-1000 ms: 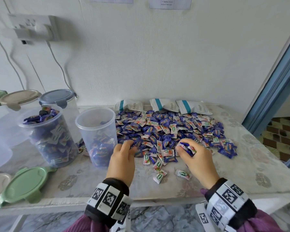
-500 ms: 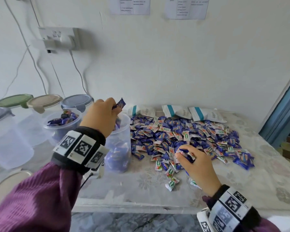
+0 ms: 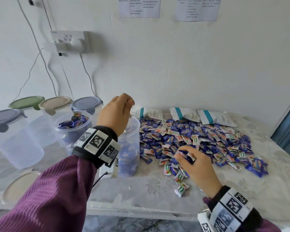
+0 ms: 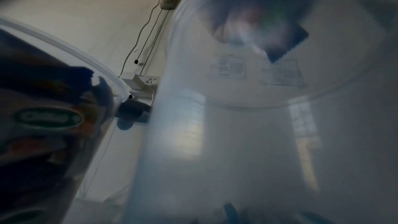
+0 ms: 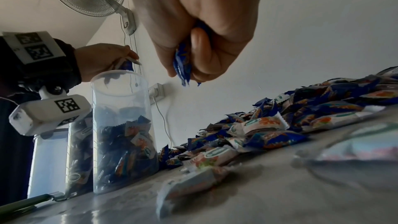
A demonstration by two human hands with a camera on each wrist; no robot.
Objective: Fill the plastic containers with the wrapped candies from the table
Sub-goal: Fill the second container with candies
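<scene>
Blue wrapped candies [image 5: 129, 64] stuck out of the left hand [image 3: 115, 114], pinched over the clear plastic tub [image 5: 122, 125] at nine o'clock. Dropped crooked, they could miss. The right hand [image 3: 199, 166] squeezed more candies.

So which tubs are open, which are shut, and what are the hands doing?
Left hand: over the open tub, fingers curled on candy.
Right hand: grips candies above the pile.
Near tub: open, partly filled.
Second tub: open, heaped to the rim.
Four back tubs: lids on; contents cannot be told.
Two loose lids: lying flat, off any tub.
Three bags: lying flat by the wall.
</scene>
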